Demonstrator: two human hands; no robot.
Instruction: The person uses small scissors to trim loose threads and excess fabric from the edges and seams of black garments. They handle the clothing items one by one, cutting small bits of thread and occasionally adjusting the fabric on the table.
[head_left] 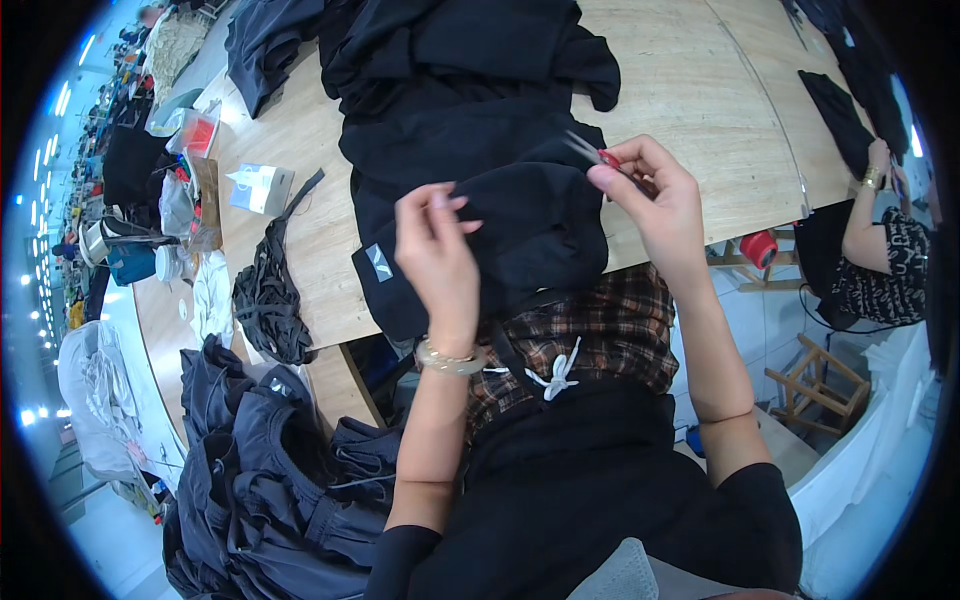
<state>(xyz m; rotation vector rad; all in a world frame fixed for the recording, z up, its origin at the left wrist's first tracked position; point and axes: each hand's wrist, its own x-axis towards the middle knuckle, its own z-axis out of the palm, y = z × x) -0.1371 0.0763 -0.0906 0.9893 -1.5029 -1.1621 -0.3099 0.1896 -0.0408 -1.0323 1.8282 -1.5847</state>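
Right now the black garment (480,190) lies bunched on the wooden table (700,90), its near edge hanging over the table edge toward the person's lap. Left hand (437,262) pinches a fold of that fabric between thumb and fingertips, lifting it a little. Right hand (655,205) grips small snips (590,152) with a red handle; fingers curled and pressed around the handle, metal tips pointing left at the cloth just beside the left hand's pinch. Whether the blades are parted I cannot tell. Risks as I judge them: tips are close to the fabric, so a cut angled too deep could nick the cloth rather than a loose thread; black on black makes any thread hard to see. Left fingertips sit near the blades, so a slip could catch them. Much of the garment overhangs the edge, so letting go of the pinch could let it slide off. Further out: a grey label patch (379,261) on the near-left part of the garment, a dark cord bundle (268,295) left of it, a small white box (262,188) beyond that, a pile of dark garments (270,470) near-left below the table, another person (880,250) at the right.
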